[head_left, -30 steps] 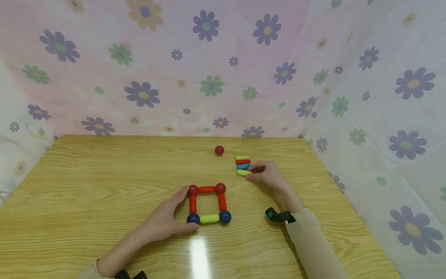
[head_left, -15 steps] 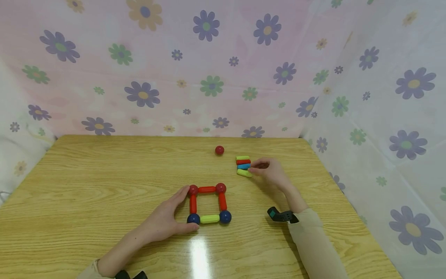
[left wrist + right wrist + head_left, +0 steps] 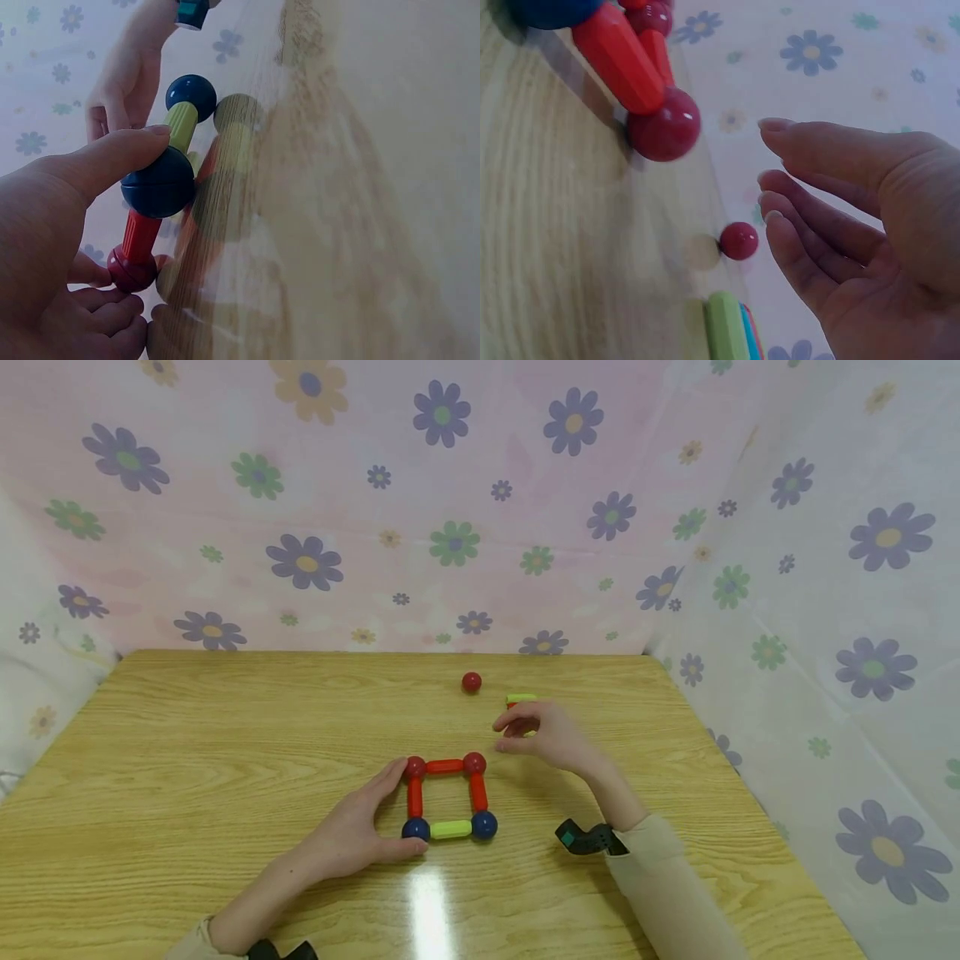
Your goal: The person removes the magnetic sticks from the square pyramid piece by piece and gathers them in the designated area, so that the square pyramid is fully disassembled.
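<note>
A square of magnetic rods and balls lies on the table, with red balls at its far corners and blue balls at its near ones. Three rods are red; the near rod is yellow-green. My left hand grips the left side, thumb at the near-left blue ball and fingers at the far-left red ball. My right hand hovers beyond the far-right corner, fingers bent and apart from the thumb. In the right wrist view, nothing is between those fingers.
Loose rods lie side by side behind my right hand, which partly hides them. A single red ball rests near the far edge of the wooden table. Flowered cloth hangs behind the table and at its sides.
My right hand has let go of the nearest loose yellow-green rod, drawn back a little, then moved left and toward the square. The left hand and the square have stayed in place.
</note>
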